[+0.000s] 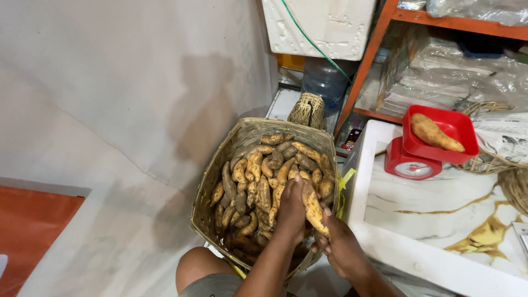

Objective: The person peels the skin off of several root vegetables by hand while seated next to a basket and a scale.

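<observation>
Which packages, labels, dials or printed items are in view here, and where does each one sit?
Scale dial: round white face on the red kitchen scale, on the marble-patterned table.
Plastic-wrapped bundles: clear, crinkled film over pale stacks, on the orange shelf.
Newspaper: grey printed sheet, right edge, beside the scale.
Small dark packet: red and black, below the shelf; details too small to tell.

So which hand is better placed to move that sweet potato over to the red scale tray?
Probably the right hand. It grips the lower end of the sweet potato and sits beside the white table carrying the scale tray. The left hand lies over the basket, farther away.
</observation>
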